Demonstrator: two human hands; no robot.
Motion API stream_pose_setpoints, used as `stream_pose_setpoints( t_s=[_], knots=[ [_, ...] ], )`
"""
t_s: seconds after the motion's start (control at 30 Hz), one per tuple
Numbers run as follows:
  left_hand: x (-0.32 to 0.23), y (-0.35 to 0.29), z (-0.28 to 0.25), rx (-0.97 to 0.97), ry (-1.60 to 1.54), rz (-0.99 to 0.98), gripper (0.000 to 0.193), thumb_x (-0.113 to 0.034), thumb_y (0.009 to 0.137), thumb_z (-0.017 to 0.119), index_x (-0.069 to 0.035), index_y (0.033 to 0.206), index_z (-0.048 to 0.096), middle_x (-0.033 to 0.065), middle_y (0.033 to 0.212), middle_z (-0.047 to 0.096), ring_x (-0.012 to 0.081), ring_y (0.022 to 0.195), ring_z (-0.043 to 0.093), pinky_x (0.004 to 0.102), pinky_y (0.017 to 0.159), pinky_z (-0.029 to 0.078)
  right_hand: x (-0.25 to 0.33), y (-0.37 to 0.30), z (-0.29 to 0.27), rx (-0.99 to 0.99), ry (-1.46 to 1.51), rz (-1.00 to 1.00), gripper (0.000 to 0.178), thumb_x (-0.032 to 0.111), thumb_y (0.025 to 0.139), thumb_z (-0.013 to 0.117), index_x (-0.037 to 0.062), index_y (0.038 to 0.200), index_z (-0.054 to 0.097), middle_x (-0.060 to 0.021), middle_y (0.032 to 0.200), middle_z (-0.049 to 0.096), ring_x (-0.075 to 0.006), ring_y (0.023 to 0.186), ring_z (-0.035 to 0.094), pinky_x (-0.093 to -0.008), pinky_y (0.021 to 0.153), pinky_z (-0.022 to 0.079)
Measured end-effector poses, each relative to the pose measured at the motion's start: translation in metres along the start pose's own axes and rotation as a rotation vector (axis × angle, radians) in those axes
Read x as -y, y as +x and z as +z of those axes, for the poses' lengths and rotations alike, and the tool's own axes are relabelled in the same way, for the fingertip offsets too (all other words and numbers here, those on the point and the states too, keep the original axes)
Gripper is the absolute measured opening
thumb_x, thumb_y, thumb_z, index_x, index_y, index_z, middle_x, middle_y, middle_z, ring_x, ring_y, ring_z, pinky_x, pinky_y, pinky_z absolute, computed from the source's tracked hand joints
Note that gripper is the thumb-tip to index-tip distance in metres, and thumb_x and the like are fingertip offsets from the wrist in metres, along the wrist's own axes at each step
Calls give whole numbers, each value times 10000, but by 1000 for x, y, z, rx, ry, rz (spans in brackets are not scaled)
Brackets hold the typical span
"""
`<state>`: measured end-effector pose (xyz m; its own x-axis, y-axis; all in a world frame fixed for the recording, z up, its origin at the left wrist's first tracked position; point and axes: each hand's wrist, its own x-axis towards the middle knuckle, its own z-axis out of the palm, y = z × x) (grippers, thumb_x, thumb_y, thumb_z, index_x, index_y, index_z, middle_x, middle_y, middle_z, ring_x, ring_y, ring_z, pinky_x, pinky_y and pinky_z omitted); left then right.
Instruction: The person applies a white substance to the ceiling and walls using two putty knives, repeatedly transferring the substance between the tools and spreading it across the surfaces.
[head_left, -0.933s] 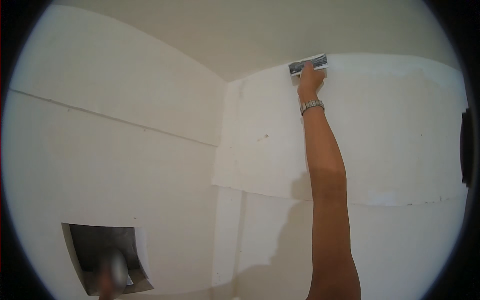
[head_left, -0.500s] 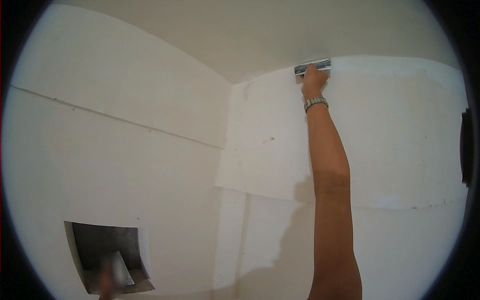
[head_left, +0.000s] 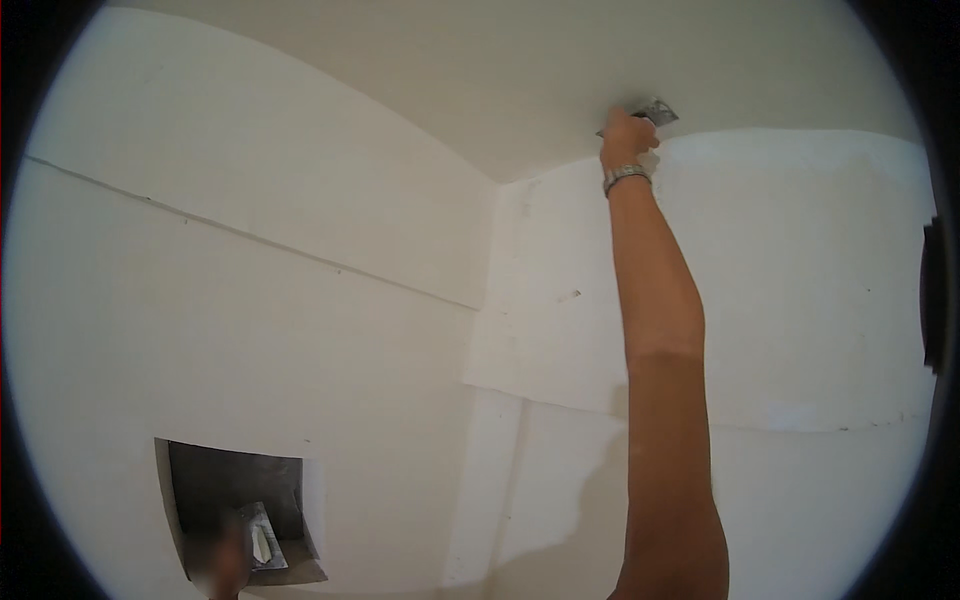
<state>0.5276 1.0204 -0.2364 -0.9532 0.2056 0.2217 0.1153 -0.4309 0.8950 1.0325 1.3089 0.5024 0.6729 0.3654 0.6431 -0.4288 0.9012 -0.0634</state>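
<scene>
My right arm reaches high up, and my right hand (head_left: 627, 135) is closed round a finishing trowel (head_left: 660, 112). The trowel's flat metal blade, smeared with white, lies at the ceiling (head_left: 480, 70) close to where it meets the far wall (head_left: 780, 270). My fingers cover most of the trowel's handle. At the lower left a blurred shape, seemingly my left hand (head_left: 225, 570), shows before a square wall recess (head_left: 225, 480). Right beside it is a flat metal plate with a whitish elongated piece on it (head_left: 262, 540). Whether the hand holds this plate is hidden by the blur.
The left wall (head_left: 250, 330) carries a long horizontal ridge line (head_left: 240, 237) and meets the far wall in a corner. A rough seam crosses the far wall lower down. A dark object (head_left: 932, 295) stands at the right rim of the picture.
The trowel has gone from the top of the wall onto the ceiling, and its blade has tilted. The walls and recess have shifted rightward in view.
</scene>
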Motion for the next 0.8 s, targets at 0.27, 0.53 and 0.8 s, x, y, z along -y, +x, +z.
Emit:
stream_pose_setpoints(
  t_s=[0.27,0.53,0.8],
  knots=[
    [16,-14,-6,-16,-82,-66,671,-375,949,562,62,1415,359,162,1295,534,296,1122,547,401,994,407,1,-101,-1,117,55,-322,440,82,834,574,-208,1148,468,-311,1164,502,-388,1083,546,-437,934,452],
    [23,-1,4,72,-196,41,384,-228,985,522,44,1257,525,96,1133,627,211,1017,600,359,915,459,-49,-40,-19,146,53,-4,290,85,773,547,-156,916,620,-184,951,679,-247,756,640,-357,683,503],
    [-7,-24,12,-37,-62,-111,377,-242,976,540,33,1233,554,82,1088,642,205,1004,603,362,906,461,-62,-26,5,65,-14,-24,277,93,772,561,-141,907,618,-187,932,669,-235,742,640,-365,655,499]
  ],
)
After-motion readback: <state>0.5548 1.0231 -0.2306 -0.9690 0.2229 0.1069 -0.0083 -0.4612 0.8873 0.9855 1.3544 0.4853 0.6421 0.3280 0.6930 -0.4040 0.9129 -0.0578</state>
